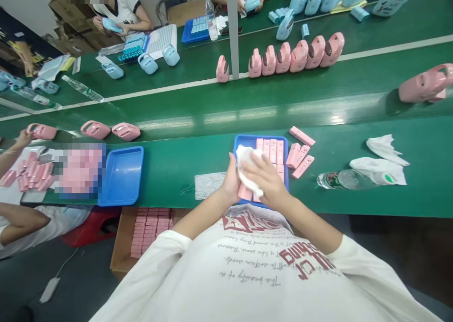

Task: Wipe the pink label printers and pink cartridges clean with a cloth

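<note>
A crumpled white cloth or tissue (245, 157) is between my two hands, over the blue tray (262, 137). My left hand (231, 182) is curled at its left side, with the thumb pointing up. From the right, my right hand (267, 178) presses its fingers across the cloth. Whether something lies inside the cloth is hidden. Rows of small pink rectangular pieces (273, 147) fill the visible part of the tray under my hands. Just right of the tray, several more loose pink pieces (293, 154) lie on the green table.
Bubble wrap (209, 185) lies left of the tray, and another blue tray (122, 176) stands farther left. A plastic bottle (348, 179) and white tissues (387, 149) are at right. Pink handled cases (299, 56) line the divider. Co-workers sit opposite; a co-worker's hand (24, 138) is at far left.
</note>
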{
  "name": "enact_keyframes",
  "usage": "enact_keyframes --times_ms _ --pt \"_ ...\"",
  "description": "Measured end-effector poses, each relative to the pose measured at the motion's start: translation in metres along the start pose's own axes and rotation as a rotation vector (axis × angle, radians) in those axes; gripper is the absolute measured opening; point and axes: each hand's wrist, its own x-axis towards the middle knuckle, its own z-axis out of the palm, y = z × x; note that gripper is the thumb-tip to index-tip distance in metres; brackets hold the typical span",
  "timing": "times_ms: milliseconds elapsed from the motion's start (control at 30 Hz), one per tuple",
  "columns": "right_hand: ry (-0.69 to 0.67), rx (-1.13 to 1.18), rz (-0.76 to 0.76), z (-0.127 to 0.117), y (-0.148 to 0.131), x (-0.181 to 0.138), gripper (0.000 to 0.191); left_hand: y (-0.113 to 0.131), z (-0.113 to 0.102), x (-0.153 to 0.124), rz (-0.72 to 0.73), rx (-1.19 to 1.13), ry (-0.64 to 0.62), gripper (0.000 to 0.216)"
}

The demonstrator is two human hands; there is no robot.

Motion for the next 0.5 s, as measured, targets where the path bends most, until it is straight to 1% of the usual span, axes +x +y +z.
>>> enact_keyframes --times_ms 67,100,133,200,233,267,300,367,400,433,467,500 --pt "-0.095 0.079 -0.143 0.002 0.003 -0.002 0.034 0.004 -0.003 -0.002 -0.045 -0.034 0.024 0.086" --pt "-0.113 0.109 -0.172 0.001 0.008 -0.002 0.033 0.005 -0.004 -0.003 -0.049 -0.024 0.019 0.088" --pt "-0.108 0.124 -0.159 0.0 0.014 -0.002 0.033 0.005 -0.005 -0.003 -0.035 -0.003 0.008 0.089" --pt "-0.054 0.127 -0.07 -0.002 0.021 0.002 0.034 0.006 -0.007 -0.003 0.023 0.047 -0.012 0.093" --pt "-0.032 0.129 -0.042 -0.002 0.022 0.003 0.034 0.007 -0.007 -0.003 0.034 0.06 -0.019 0.096" --pt "-0.033 0.146 -0.051 -0.001 0.019 0.005 0.032 0.008 -0.008 -0.004 0.026 0.059 -0.025 0.098" --pt "-0.056 0.176 -0.095 -0.001 0.015 0.005 0.03 0.009 -0.008 -0.004 0.019 0.043 -0.029 0.1" --pt "-0.136 0.245 -0.232 0.001 0.006 0.006 0.029 0.012 -0.01 -0.006 0.003 0.007 -0.023 0.103" --pt "-0.162 0.268 -0.26 0.001 0.004 0.006 0.028 0.013 -0.01 -0.007 0.002 0.006 -0.02 0.105" --pt "-0.16 0.281 -0.235 0.001 0.005 0.006 0.026 0.013 -0.011 -0.009 0.012 0.018 -0.022 0.106" --pt "-0.123 0.283 -0.149 0.0 0.011 0.006 0.024 0.013 -0.011 -0.01 0.024 0.041 -0.034 0.106" --pt "-0.051 0.285 0.0 -0.001 0.019 0.007 0.024 0.012 -0.01 -0.011 0.038 0.065 -0.057 0.106"
